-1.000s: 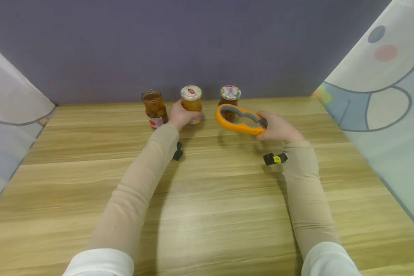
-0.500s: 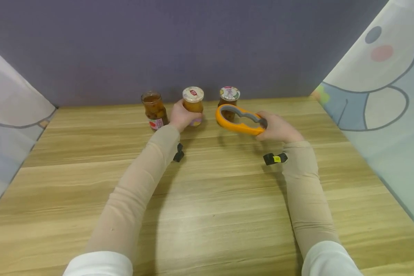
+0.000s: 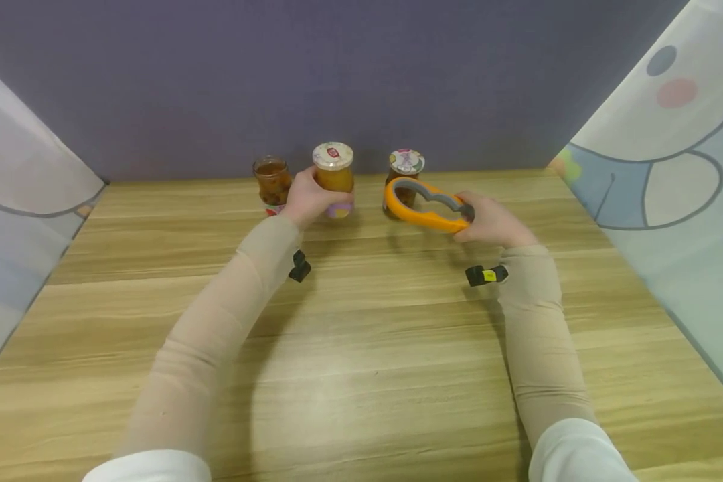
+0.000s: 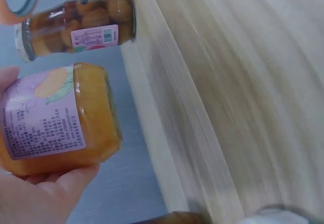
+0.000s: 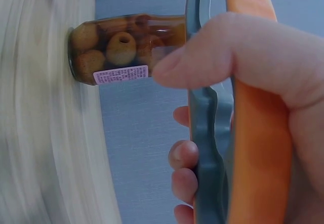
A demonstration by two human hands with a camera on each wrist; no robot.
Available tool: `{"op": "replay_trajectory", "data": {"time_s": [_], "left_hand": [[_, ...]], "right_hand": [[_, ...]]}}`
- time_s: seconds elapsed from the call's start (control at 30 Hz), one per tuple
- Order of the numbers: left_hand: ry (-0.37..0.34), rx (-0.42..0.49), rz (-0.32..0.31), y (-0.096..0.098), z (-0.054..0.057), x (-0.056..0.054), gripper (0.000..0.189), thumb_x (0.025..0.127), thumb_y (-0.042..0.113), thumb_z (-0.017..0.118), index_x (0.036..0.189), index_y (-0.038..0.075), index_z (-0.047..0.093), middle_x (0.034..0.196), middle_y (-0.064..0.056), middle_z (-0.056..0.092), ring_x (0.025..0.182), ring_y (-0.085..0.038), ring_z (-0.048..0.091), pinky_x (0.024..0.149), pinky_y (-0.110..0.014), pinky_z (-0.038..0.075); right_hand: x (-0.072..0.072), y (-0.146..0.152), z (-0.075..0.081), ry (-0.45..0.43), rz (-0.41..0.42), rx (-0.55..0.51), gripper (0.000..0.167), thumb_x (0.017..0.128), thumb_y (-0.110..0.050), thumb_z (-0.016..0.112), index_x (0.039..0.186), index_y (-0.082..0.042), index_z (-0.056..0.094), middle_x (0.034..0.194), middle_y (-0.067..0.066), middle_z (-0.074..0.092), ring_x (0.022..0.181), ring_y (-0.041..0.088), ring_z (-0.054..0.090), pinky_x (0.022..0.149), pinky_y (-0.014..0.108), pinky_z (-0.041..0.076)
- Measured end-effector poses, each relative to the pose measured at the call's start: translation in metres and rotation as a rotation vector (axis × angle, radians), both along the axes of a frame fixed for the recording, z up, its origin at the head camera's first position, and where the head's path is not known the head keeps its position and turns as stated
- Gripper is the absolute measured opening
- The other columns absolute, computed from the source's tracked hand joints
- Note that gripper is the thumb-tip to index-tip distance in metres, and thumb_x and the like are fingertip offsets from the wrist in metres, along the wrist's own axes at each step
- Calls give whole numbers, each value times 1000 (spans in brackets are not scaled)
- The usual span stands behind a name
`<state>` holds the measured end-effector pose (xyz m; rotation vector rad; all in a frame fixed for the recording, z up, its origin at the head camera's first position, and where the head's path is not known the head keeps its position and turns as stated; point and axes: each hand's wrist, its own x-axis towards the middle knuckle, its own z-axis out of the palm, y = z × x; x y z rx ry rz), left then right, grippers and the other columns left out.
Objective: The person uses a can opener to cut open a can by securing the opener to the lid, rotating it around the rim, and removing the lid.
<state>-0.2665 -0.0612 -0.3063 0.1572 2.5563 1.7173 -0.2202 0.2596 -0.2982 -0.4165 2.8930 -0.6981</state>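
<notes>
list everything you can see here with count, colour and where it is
yellow jar: 1, yellow with whitish patterned lid, in the left hand
loop tool: 1, orange and grey, in the right hand
open jar: 1, brown, left of the yellow jar
dark jar: 1, brown with multicoloured lid, right of the yellow jar
table: 1, light brown, below
wall: 1, grey-purple, at the back
printed panels: 2, white and pale blue, both sides
wrist cameras: 2, black, one per wrist
sleeves: beige and white, both arms
hands: 2, bare, ahead
</notes>
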Motion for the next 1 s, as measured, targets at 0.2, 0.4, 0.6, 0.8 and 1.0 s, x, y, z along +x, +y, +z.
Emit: {"op": "replay_trajectory", "data": {"time_s": [0.2,0.4,0.6,0.8,1.0], "left_hand": [[-30,32,-66,-4,3,19,61,70,14,80,124,6,52,119,-10,61,105,-23,58,93,-36,48],[-68,52,-120,-5,1,37,58,71,12,80,123,6,54,118,-11,62,103,-24,60,89,-37,49],[-126,20,-156,-5,-5,45,62,70,13,81,124,8,52,117,-10,62,101,-24,59,85,-35,51],[-148,27,-170,-6,-14,54,63,70,13,81,125,9,51,118,-10,62,101,-24,59,82,-35,51],[-127,69,-196,-5,-24,58,59,68,12,82,121,10,56,113,-9,64,99,-23,61,86,-35,51]], "right_hand": [[0,0,0,2,-3,13,60,70,-8,69,126,-1,49,95,14,56,80,27,48,72,40,39],[-2,2,-2,-3,-6,21,58,70,-8,69,124,-2,50,93,13,55,80,26,48,71,38,38],[-3,3,-4,1,-1,17,57,69,-8,70,122,-1,50,91,12,55,79,26,48,70,37,38],[-4,2,-6,-6,2,13,58,70,-8,69,124,-1,49,93,13,56,81,27,48,73,40,40],[-4,2,-5,-16,-1,8,59,70,-8,69,125,-1,49,95,14,55,82,27,48,74,41,40]]}}
